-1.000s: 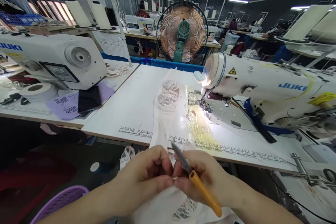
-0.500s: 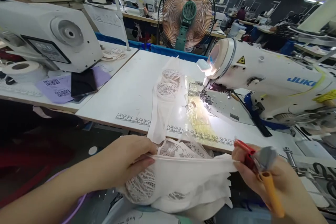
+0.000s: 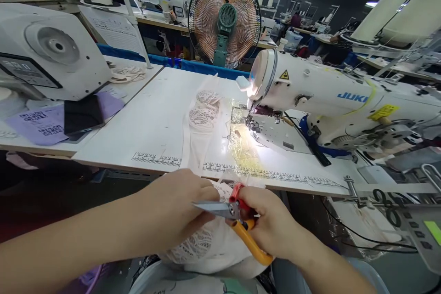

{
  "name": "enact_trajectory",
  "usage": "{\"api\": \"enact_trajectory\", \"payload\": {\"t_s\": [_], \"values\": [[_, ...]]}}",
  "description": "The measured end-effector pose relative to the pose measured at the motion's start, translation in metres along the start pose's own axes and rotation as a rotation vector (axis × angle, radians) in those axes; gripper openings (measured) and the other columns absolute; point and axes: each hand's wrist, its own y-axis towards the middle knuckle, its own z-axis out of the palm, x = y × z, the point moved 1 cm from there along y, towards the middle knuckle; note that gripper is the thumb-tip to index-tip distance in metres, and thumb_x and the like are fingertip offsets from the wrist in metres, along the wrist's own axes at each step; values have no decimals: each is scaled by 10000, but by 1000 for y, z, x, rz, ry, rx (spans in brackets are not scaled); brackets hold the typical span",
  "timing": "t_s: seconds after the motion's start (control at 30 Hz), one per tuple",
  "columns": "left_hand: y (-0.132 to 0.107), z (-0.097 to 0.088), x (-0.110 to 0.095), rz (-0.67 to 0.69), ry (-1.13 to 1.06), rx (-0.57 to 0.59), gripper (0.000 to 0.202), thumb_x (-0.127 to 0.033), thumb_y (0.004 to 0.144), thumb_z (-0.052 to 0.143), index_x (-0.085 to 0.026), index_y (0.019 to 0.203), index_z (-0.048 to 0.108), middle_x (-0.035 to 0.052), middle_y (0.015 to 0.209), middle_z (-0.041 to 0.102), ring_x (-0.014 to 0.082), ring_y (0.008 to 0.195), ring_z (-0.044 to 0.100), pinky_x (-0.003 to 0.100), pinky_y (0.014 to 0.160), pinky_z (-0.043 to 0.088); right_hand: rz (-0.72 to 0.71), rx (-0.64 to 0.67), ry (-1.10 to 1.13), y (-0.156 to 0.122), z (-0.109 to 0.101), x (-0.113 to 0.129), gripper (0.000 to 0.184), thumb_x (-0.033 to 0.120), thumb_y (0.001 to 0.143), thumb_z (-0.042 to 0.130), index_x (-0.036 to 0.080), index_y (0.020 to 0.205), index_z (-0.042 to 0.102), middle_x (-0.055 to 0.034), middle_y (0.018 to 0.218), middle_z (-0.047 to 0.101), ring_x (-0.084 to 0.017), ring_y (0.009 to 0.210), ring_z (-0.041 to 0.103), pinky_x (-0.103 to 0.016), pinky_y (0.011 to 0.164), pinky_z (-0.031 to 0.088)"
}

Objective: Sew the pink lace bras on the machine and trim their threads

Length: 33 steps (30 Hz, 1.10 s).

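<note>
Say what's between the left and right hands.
In the head view, scissors held in the right hand point toward the left hand, with white lace fabric behind them.

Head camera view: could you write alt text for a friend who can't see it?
A person's right hand holds red-and-orange scissors over a white lace garment, with the left hand close beside them. Beyond, a similar garment lies on a white table, left of a lit sewing machine, with a big fan behind.

Garment (image 3: 202, 118) on table (image 3: 144, 121), sewing machine (image 3: 319, 87) right, fan (image 3: 225, 20) behind
</note>
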Motion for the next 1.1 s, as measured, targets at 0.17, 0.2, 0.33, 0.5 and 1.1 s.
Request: {"api": "enact_trajectory", "payload": {"t_s": [0.17, 0.2, 0.33, 0.5, 1.1], "values": [[-15, -20, 26, -86, -22, 17, 180, -286, 806, 522, -245, 773, 694, 15, 701, 669, 185, 642, 586, 227, 577, 402, 62, -27, 29, -3, -9, -9, 268, 177, 691, 555, 211, 591, 308, 54, 603, 333, -86, 540, 269, -184, 452, 258], [-19, -22, 32, -134, -84, -16, 176, -315, 803, 535, -249, 775, 696, 9, 701, 670, 181, 638, 587, 215, 570, 410, 73, -30, 32, -4, -11, -10, 275, 187, 690, 558, 211, 589, 303, 55, 601, 328, -86, 539, 263, -187, 452, 249], [-29, -17, 43, -322, -366, -245, 135, -343, 749, 623, -236, 756, 704, 8, 681, 665, 169, 612, 579, 193, 533, 430, 126, -52, 36, -7, -9, -14, 294, 254, 696, 549, 211, 579, 283, 53, 593, 303, -90, 545, 254, -208, 465, 220], [-27, 8, 27, -311, -749, -639, 221, -265, 705, 682, -221, 920, 660, 14, 745, 603, 156, 686, 572, 211, 605, 472, 271, 1, 88, -19, 6, -34, 278, 357, 691, 586, 205, 638, 359, 55, 593, 296, -92, 536, 265, -222, 470, 213], [33, 44, -16, 53, -562, -409, 507, -216, 844, 461, -324, 1327, 353, -41, 817, 596, 132, 721, 580, 232, 694, 436, 25, -88, 479, 13, -43, -3, 278, 298, 668, 743, 178, 617, 497, 66, 512, 419, -65, 444, 338, -199, 427, 281]]}}
